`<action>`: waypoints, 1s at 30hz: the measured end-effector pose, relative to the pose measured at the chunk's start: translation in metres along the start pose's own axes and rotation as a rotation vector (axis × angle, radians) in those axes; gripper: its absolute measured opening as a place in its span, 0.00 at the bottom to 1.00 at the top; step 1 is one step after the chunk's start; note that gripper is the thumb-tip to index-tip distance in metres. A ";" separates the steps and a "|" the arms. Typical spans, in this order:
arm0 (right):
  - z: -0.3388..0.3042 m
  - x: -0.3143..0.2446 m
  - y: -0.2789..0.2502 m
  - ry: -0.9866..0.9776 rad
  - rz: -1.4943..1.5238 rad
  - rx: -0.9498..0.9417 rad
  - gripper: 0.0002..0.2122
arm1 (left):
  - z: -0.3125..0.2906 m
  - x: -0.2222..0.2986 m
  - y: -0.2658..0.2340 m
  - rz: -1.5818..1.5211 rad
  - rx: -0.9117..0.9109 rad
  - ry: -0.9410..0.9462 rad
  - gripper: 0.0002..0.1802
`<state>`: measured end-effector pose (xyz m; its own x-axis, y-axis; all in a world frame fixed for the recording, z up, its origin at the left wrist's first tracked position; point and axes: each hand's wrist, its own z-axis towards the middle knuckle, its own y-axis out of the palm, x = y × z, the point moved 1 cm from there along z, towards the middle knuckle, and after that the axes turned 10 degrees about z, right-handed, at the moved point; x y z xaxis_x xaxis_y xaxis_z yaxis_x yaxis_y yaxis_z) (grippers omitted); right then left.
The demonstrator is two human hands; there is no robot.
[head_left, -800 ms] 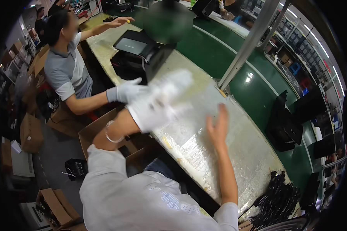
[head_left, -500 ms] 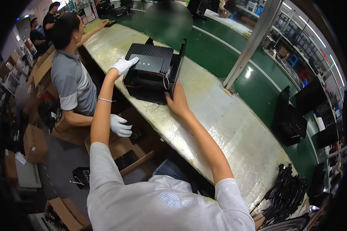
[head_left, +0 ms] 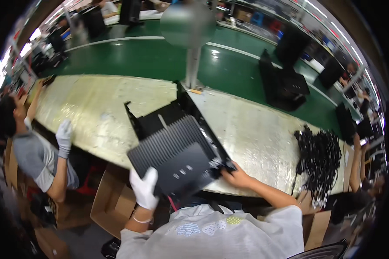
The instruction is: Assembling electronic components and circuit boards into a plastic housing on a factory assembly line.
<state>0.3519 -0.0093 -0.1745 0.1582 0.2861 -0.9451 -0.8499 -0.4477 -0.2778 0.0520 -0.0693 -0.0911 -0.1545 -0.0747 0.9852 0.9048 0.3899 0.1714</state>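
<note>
A black finned metal housing [head_left: 175, 151] with an upright side panel is held between my two hands, tilted, at the near edge of the bench [head_left: 259, 134]. My left hand [head_left: 145, 188], in a white glove, grips its near left corner, with the thumb up along the side. My bare right hand [head_left: 237, 176] grips the near end of the side panel [head_left: 207, 134]; its fingertips are partly hidden. Three small light marks show on the smooth flat part of the housing. A bit of red wire [head_left: 172, 203] hangs below it, near my shirt.
A heap of black cables [head_left: 317, 159] lies on the bench to the right. At the left a co-worker [head_left: 36, 151] stands with one gloved hand raised. An open cardboard box [head_left: 112, 200] is below the bench edge. Across it runs a green conveyor [head_left: 134, 56] carrying black units; a metal post [head_left: 193, 64] rises at the far edge.
My view has swung right. The housing has come off the far left of the bench, turned, and moved nearer my body. Both hands hold it now; before, my left hand lay on its top.
</note>
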 end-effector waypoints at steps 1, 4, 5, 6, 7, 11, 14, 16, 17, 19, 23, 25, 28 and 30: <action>-0.032 0.003 -0.014 0.092 -0.113 0.016 0.05 | -0.012 0.000 0.020 0.113 -0.027 0.074 0.30; -0.086 -0.030 -0.040 0.299 -0.097 0.153 0.10 | -0.008 -0.017 0.063 0.188 -0.248 0.094 0.33; -0.094 -0.035 -0.042 0.245 -0.111 0.230 0.09 | 0.006 -0.014 0.078 0.318 -0.375 0.132 0.34; -0.103 -0.032 -0.045 0.227 -0.183 0.278 0.09 | 0.018 -0.014 0.094 0.270 -0.450 0.075 0.33; -0.112 -0.025 -0.046 0.211 -0.258 0.320 0.08 | 0.031 -0.014 0.107 0.219 -0.521 0.015 0.32; -0.082 -0.017 -0.083 0.505 -0.205 0.293 0.18 | 0.093 -0.002 0.162 0.677 -0.557 0.116 0.30; -0.063 -0.024 -0.151 0.276 0.090 0.019 0.42 | 0.131 -0.006 0.183 0.703 -0.548 0.087 0.33; -0.016 -0.035 -0.178 0.105 0.215 0.223 0.36 | 0.148 -0.013 0.196 0.473 -0.607 -0.007 0.35; -0.001 -0.043 -0.185 0.145 0.022 0.195 0.35 | 0.149 -0.023 0.198 0.218 -0.585 -0.075 0.33; 0.022 -0.046 -0.179 0.295 -0.299 0.247 0.34 | 0.144 -0.029 0.210 0.162 -0.561 -0.024 0.32; 0.018 -0.041 -0.172 0.041 0.132 0.394 0.31 | 0.114 -0.027 0.199 0.403 -0.481 0.569 0.29; -0.005 -0.083 -0.155 -0.104 0.356 0.331 0.29 | 0.088 -0.017 0.180 0.467 -0.444 0.681 0.27; -0.056 -0.096 -0.140 -0.260 0.347 0.104 0.26 | 0.037 0.020 0.162 0.576 -0.673 1.390 0.10; -0.092 -0.097 -0.146 -0.144 0.290 -0.258 0.22 | 0.020 -0.028 0.126 0.638 -0.937 1.501 0.15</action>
<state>0.5071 -0.0491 -0.0581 -0.1571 0.2241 -0.9618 -0.6920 -0.7198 -0.0547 0.1623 0.0006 -0.0974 0.2091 -0.9776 -0.0229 0.6537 0.1572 -0.7402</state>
